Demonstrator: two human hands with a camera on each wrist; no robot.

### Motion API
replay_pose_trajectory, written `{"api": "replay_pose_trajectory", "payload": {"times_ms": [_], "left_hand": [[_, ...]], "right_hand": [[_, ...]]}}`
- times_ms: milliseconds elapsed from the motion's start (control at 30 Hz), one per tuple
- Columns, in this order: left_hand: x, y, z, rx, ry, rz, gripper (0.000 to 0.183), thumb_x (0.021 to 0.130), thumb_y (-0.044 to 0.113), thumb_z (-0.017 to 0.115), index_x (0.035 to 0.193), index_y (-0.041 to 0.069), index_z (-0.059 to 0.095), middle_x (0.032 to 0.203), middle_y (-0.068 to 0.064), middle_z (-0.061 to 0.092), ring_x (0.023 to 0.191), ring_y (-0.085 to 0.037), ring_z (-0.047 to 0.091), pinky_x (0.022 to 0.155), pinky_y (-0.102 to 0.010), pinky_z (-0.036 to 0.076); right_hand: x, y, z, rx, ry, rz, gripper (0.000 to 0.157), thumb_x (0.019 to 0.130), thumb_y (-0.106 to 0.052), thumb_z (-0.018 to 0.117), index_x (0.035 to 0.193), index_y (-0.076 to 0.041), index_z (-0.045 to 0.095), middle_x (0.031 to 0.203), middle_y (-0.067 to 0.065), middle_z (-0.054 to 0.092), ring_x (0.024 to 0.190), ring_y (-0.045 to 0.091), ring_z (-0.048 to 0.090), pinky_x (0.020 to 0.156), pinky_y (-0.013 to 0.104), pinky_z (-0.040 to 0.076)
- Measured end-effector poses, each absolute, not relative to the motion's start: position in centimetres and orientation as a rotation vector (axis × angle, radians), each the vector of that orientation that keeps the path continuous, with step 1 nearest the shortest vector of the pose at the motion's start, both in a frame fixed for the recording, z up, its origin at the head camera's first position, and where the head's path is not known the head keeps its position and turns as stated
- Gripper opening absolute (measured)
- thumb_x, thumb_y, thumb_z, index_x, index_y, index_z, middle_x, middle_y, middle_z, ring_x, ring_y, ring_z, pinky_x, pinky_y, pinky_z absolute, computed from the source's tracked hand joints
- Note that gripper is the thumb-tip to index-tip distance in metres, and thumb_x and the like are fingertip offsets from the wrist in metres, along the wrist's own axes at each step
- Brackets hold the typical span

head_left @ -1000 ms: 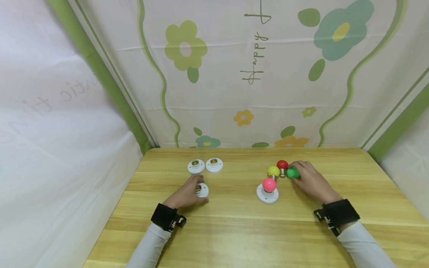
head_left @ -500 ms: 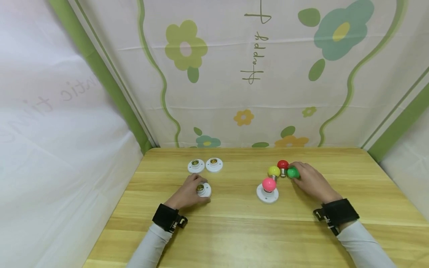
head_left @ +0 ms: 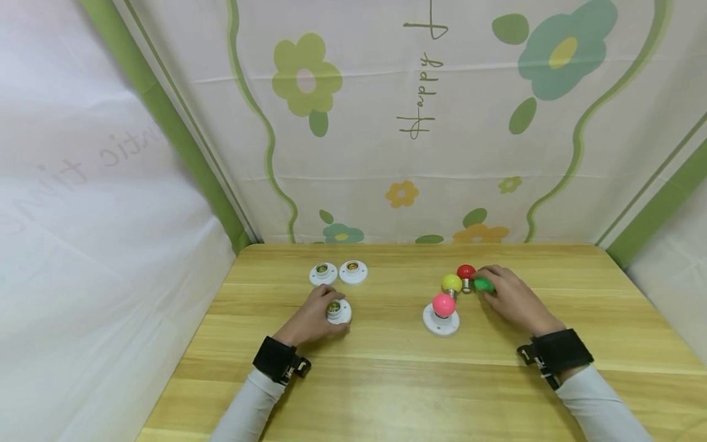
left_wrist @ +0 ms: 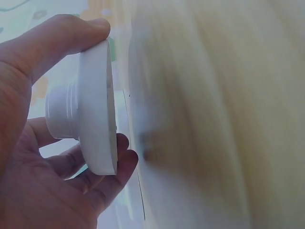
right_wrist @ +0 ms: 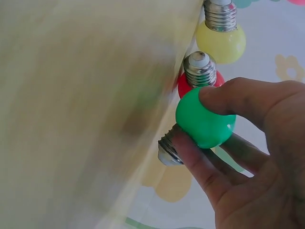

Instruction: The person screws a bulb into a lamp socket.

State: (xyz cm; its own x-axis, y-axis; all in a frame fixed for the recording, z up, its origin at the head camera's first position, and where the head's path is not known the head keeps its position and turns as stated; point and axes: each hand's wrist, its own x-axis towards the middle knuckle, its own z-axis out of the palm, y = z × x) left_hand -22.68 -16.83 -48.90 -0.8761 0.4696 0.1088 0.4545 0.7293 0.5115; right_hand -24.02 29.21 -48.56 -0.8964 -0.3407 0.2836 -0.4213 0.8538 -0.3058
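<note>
My left hand (head_left: 313,316) grips a white round lamp socket (head_left: 339,312) by its base, thumb on one edge and fingers on the other. In the left wrist view the socket (left_wrist: 95,109) is seen from the side, its flat underside toward the wooden table. On the right, my right hand (head_left: 510,298) pinches a green light bulb (head_left: 484,284) between thumb and fingers. The right wrist view shows the green bulb (right_wrist: 202,119) with its metal screw end pointing away from the thumb. Beside it lie a red bulb (head_left: 466,271) and a yellow bulb (head_left: 451,283).
A pink bulb (head_left: 444,305) stands upright in a white socket (head_left: 440,325) in front of the yellow one. Two more sockets, a left one (head_left: 323,274) and a right one (head_left: 353,272), sit behind my left hand. A printed cloth (head_left: 364,153) hangs behind the table (head_left: 386,393).
My left hand has shifted the socket slightly to the right. In my right hand the green bulb has turned a little; the other bulbs have barely moved.
</note>
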Motion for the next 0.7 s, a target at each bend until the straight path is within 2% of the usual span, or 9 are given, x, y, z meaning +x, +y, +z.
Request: {"api": "replay_pose_trajectory", "payload": {"times_ms": [233, 333, 500, 700], "left_hand": [[-22.7, -16.4, -48.8, 0.738, 2.874, 0.894, 0.072, 0.074, 0.041, 0.080, 0.131, 0.005, 0.053, 0.127, -0.005, 0.049, 0.111, -0.018, 0.048, 0.092, -0.035, 0.049], [-22.7, -16.3, -48.7, 0.746, 2.845, 0.958, 0.069, 0.075, 0.039, 0.080, 0.128, 0.005, 0.053, 0.122, -0.004, 0.052, 0.107, -0.017, 0.051, 0.090, -0.036, 0.050], [-22.8, -16.0, -48.7, 0.774, 2.824, 1.019, 0.062, 0.073, 0.041, 0.081, 0.121, 0.010, 0.056, 0.110, 0.002, 0.055, 0.098, -0.013, 0.054, 0.084, -0.032, 0.052], [-23.0, -15.5, -48.7, 0.835, 2.878, 0.969, 0.061, 0.073, 0.043, 0.080, 0.120, 0.011, 0.059, 0.108, 0.004, 0.058, 0.101, -0.014, 0.051, 0.086, -0.033, 0.050]], "right_hand": [[-24.0, 29.3, -48.5, 0.562, -2.782, 0.605, 0.041, 0.083, -0.003, 0.070, 0.122, -0.007, 0.060, 0.126, 0.018, 0.053, 0.117, 0.040, 0.047, 0.094, 0.061, 0.044], [-24.0, 29.3, -48.4, 0.572, -2.759, 0.615, 0.041, 0.082, -0.001, 0.071, 0.121, -0.006, 0.060, 0.124, 0.017, 0.054, 0.116, 0.039, 0.049, 0.094, 0.061, 0.045], [-24.0, 29.2, -48.3, 0.594, -2.737, 0.613, 0.043, 0.082, 0.000, 0.070, 0.122, -0.004, 0.058, 0.122, 0.019, 0.055, 0.113, 0.039, 0.050, 0.092, 0.060, 0.046], [-24.0, 28.9, -48.0, 0.602, -2.735, 0.597, 0.044, 0.083, -0.002, 0.070, 0.125, -0.004, 0.056, 0.123, 0.020, 0.054, 0.113, 0.039, 0.050, 0.090, 0.058, 0.048]]}}
